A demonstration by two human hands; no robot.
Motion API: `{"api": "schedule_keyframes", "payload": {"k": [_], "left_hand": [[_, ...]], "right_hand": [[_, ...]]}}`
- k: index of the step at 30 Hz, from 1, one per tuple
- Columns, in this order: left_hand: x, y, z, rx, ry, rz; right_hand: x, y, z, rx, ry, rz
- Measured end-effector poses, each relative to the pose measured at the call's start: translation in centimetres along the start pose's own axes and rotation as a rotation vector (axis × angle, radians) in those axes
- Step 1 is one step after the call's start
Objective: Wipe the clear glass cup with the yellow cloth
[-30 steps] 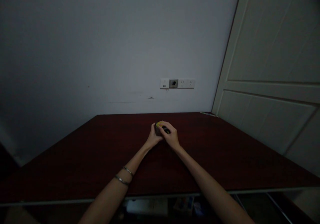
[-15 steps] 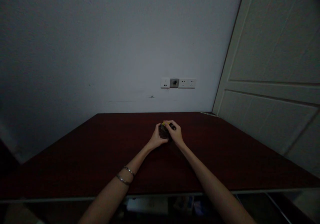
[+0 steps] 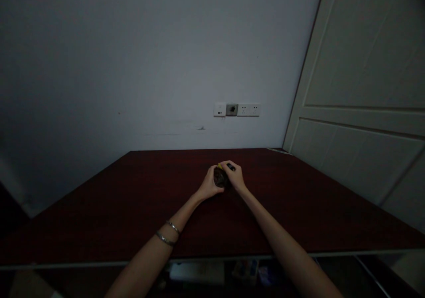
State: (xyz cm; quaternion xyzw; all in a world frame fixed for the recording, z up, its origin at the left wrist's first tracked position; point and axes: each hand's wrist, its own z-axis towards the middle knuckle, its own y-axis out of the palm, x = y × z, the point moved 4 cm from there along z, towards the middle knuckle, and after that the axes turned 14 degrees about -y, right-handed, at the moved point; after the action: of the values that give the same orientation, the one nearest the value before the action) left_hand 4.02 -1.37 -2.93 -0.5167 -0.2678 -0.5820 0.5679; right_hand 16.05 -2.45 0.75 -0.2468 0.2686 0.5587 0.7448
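A dark brown, rounded object [image 3: 219, 178] with a shiny surface is held over the middle of the table; its exact kind is too dark to make out. My left hand [image 3: 208, 185] curves round its left side, thumb at the near edge and fingers behind. Against its upper right, my right hand [image 3: 237, 176] grips a small yellow-and-black tool [image 3: 231, 167]. The yellow end touches or nearly touches the top of the brown object, while the black end shows beside the right hand's knuckles. Both hands' far fingers are partly hidden.
The dark red table [image 3: 139, 200] reaches back to a pale wall with a row of sockets [image 3: 248, 110]. A white panelled door [image 3: 361, 156] stands at the right. Below the table's front edge, a white box-like thing [image 3: 197, 272] and other items lie in shadow.
Both hands and the brown object have shifted very slightly to the right. The brown object seems turned a little, and the grips look the same.
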Motion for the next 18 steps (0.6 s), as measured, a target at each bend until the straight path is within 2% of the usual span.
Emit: {"api": "schedule_keyframes", "payload": {"k": [3,9,13,15,18], "left_hand": [[-0.1,0.0,0.0,-0.008,0.016,0.016],[0.3,0.0,-0.1,-0.024,0.083,-0.020],[-0.1,-0.2,0.6,0.076,0.126,-0.102],[-0.3,-0.2,1.0,0.111,0.142,-0.138],[-0.4,0.0,1.1,0.058,0.153,-0.196]], "right_hand": [[-0.4,0.0,-0.1,-0.041,-0.081,-0.045],[-3.5,0.8,-1.1,-0.233,-0.436,-0.163],[-4.5,1.7,-1.7,-0.394,-0.642,-0.253],[-4.6,1.9,-1.7,-0.405,-0.683,-0.268],[-3.9,2.1,-0.8,-0.329,-0.627,-0.253]]}}
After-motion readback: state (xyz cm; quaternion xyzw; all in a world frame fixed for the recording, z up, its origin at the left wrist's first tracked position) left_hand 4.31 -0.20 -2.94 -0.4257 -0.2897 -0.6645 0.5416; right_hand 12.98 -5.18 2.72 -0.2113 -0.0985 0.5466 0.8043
